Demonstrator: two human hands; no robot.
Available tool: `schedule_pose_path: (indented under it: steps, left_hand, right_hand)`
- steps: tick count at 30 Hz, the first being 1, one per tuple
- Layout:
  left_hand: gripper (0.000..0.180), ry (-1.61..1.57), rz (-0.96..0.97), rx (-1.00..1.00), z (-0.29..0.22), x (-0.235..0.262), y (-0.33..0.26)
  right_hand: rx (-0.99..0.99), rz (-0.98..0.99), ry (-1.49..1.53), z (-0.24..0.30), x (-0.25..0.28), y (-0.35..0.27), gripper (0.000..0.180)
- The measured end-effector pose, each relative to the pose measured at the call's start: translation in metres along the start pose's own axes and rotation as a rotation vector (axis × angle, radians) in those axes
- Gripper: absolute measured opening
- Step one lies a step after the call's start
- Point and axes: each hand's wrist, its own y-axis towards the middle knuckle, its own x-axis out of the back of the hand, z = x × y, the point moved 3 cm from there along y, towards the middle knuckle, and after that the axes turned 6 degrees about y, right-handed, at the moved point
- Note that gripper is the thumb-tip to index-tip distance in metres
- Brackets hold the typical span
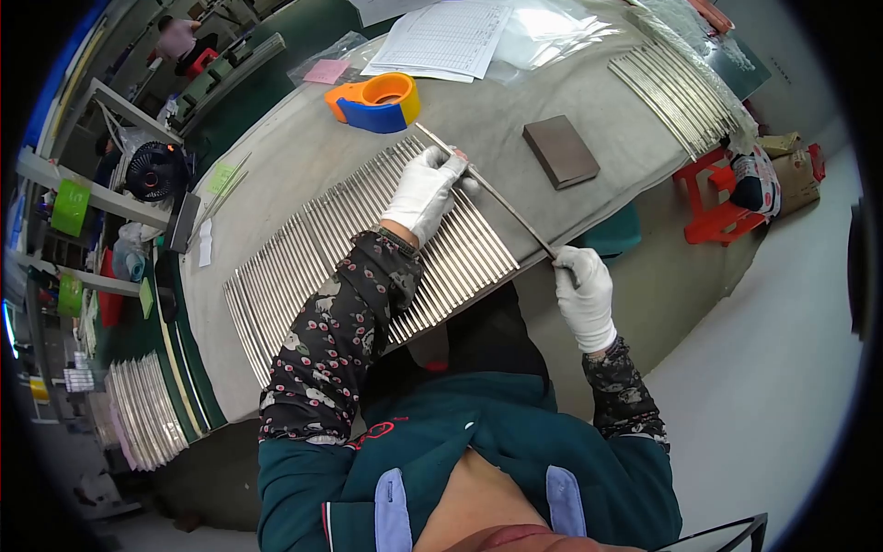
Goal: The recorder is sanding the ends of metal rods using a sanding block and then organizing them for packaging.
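Note:
A slim metal rod (509,208) slants across the table between my two white-gloved hands. My left hand (424,195) is closed on it near its far end, above a row of rods. My right hand (585,293) grips the near end just past the table's edge, fingers wrapped round it. Beneath my left hand and forearm lies a wide row of similar silvery rods (308,253), laid side by side. To the right of the held rod a dark brown rectangular block (560,152) rests flat on the grey cloth.
An orange and blue tape dispenser (377,103) stands beyond the row, near printed sheets (441,39) and a pink note (326,71). More rods (671,97) lie at the far right. A red stool (722,207) stands beside the table; a black fan (154,170) is at left.

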Motion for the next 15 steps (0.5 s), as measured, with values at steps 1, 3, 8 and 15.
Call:
schedule_pose_path:
  steps: [1,3,8,15]
  left_hand:
    - [0.015,0.002,0.002,0.005,0.003,0.0,0.002]
    - [0.016,0.071,0.032,-0.029,0.009,0.004,0.007]
    - [0.016,0.099,-0.007,-0.018,0.009,0.002,0.005]
    - [0.016,0.055,0.012,-0.032,0.012,0.004,0.006]
  right_hand:
    - [-0.025,-0.022,-0.024,-0.001,-0.001,0.002,0.026]
    - [-0.055,-0.052,-0.056,-0.004,0.005,0.011,0.03]
    - [0.069,-0.137,-0.301,-0.009,0.003,0.075,0.044]
    - [-0.133,0.128,-0.845,-0.049,-0.029,0.116,0.071]
